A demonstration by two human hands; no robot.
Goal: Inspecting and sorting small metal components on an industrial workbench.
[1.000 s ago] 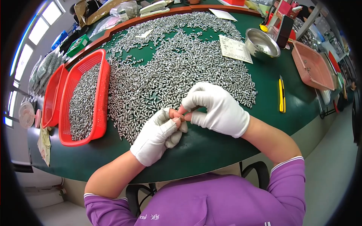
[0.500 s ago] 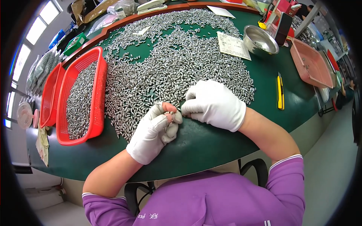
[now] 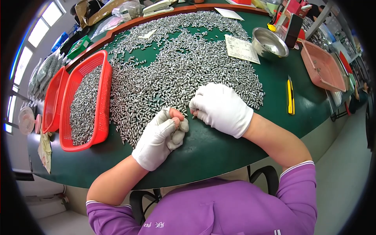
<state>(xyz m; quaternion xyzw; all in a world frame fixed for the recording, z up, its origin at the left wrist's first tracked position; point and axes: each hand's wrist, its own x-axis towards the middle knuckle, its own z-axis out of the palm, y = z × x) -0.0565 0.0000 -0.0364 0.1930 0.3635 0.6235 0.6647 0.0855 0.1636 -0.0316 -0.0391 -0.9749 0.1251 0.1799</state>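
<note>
Countless small silvery metal pieces (image 3: 176, 74), bullet-shaped, lie spread over the green table (image 3: 211, 160). My left hand (image 3: 158, 137) wears a white glove with the tips of thumb and forefinger bare. Its fingers are curled closed near the front edge of the spread, and what they hold is too small to make out. My right hand (image 3: 223, 109), also in a white glove, reaches the near edge of the pieces just right of the left one. Its thumb and fingers are pinched together, pointing down-left; anything between them is hidden.
A red plastic basket (image 3: 105, 105) filled with similar pieces stands left, beside another red basket (image 3: 53, 102). To the right are a yellow utility knife (image 3: 290, 96), a steel bowl (image 3: 270, 43), a paper slip (image 3: 242, 49) and a pink basket (image 3: 322, 66). A raised brown rim (image 3: 113, 31) borders the table's far side.
My right hand has shifted slightly left and its fingers have turned downward at the pieces. The left hand stays nearly in place, with its thumb and forefinger closer together.
</note>
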